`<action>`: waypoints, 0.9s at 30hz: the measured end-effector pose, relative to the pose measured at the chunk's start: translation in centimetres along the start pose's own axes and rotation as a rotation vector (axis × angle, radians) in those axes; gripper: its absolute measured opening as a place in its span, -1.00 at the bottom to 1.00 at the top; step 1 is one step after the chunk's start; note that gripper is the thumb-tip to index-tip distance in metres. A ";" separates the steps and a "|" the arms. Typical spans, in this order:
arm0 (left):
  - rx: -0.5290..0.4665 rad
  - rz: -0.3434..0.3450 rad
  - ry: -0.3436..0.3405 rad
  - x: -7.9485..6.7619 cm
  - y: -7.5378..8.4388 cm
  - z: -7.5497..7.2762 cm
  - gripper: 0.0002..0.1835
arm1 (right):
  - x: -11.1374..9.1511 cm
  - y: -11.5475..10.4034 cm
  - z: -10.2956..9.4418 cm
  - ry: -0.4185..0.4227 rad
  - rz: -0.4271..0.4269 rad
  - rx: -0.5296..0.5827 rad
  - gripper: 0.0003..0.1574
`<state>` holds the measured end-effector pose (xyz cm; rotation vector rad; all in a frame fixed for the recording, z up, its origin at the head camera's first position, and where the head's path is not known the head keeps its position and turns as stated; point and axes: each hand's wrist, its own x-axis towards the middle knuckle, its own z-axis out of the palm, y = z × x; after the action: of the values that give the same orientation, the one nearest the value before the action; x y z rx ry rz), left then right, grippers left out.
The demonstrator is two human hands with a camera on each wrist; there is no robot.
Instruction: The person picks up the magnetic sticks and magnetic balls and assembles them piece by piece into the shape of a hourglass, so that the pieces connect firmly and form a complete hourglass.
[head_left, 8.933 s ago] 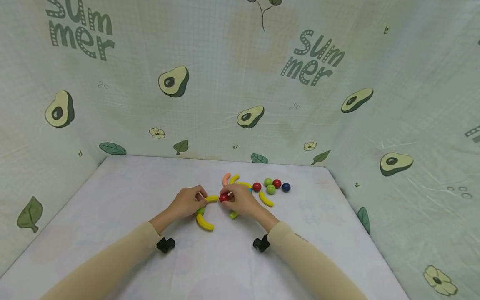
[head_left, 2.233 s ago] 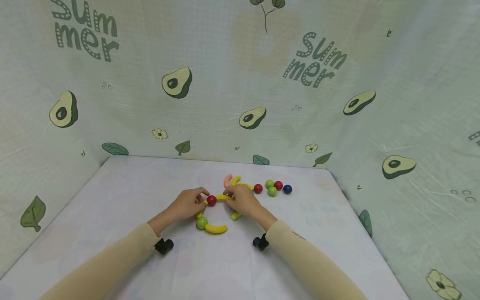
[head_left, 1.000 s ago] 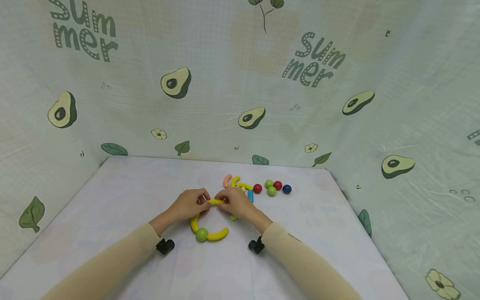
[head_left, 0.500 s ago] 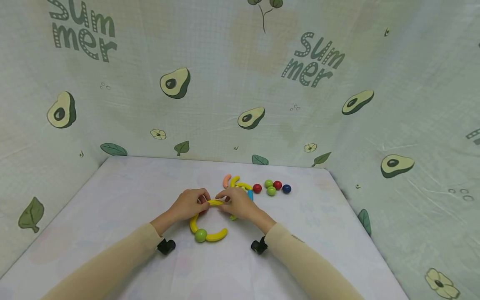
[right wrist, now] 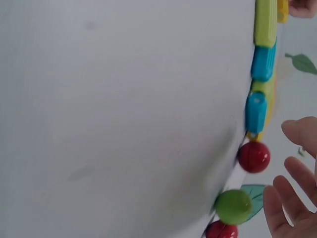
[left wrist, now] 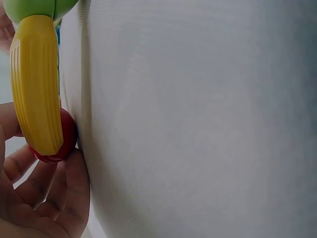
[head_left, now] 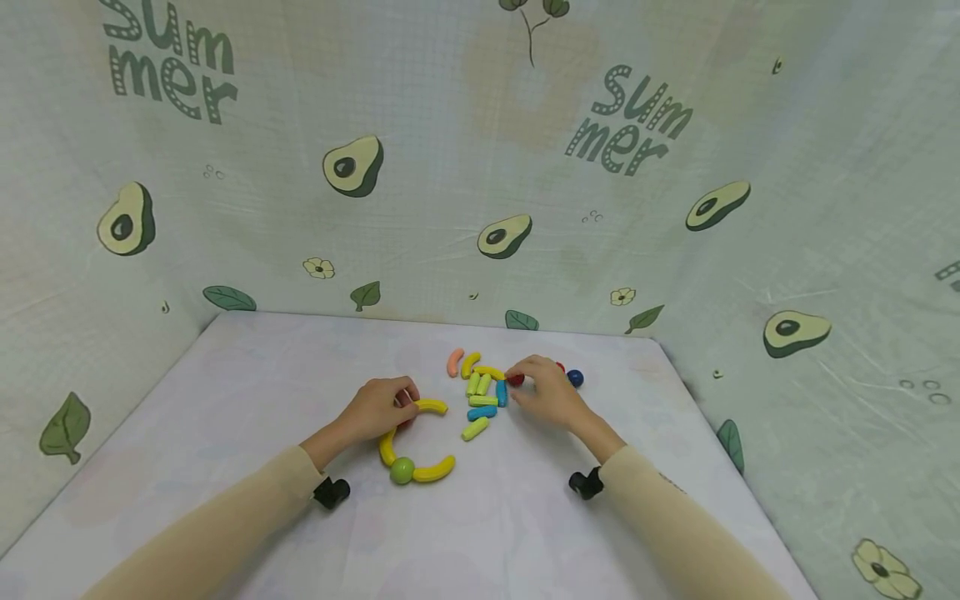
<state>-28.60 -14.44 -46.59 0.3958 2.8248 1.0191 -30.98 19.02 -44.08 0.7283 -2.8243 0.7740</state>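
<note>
My left hand (head_left: 378,408) pinches a red ball (left wrist: 70,134) that joins two curved yellow rods; the fingers mostly cover it in the head view. One yellow rod (head_left: 432,406) points right from it. Another curved yellow rod (left wrist: 37,82) runs to a green ball (head_left: 402,470), where a further yellow rod (head_left: 434,469) leads off right, making an open C shape. My right hand (head_left: 550,394) reaches over a loose red ball (head_left: 516,380), thumb and fingers spread. In the right wrist view those fingers (right wrist: 294,193) are apart from this red ball (right wrist: 254,156).
Between the hands lie short lime rods (head_left: 475,429), blue rods (head_left: 482,412), curved yellow rods (head_left: 470,364) and a pink rod (head_left: 454,362). A blue ball (head_left: 575,378) sits beyond my right hand. A green ball (right wrist: 234,207) is beside the loose red one. A patterned cloth (head_left: 435,250) rises behind the table.
A red ball and a yellow rod have joined the chain, which has swung into a C shape. My right hand has let go of the yellow rod and moved right to the loose balls.
</note>
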 end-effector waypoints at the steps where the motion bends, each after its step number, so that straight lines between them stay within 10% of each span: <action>1: -0.001 -0.003 -0.001 0.0 0.0 0.0 -0.89 | -0.2 0.6 -0.3 0.006 0.010 -0.019 -0.59; 10: -0.017 -0.012 0.000 -0.1 0.1 -0.1 -0.90 | -1.1 4.8 -1.2 0.052 0.072 -0.060 -0.54; 27: -0.004 -0.002 0.017 -0.4 0.0 -0.4 -0.84 | -1.7 5.2 -1.0 -0.006 0.107 -0.058 -0.59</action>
<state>-28.33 -14.77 -46.23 0.3851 2.8374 1.0319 -31.97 24.11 -45.96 0.5762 -2.8984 0.7020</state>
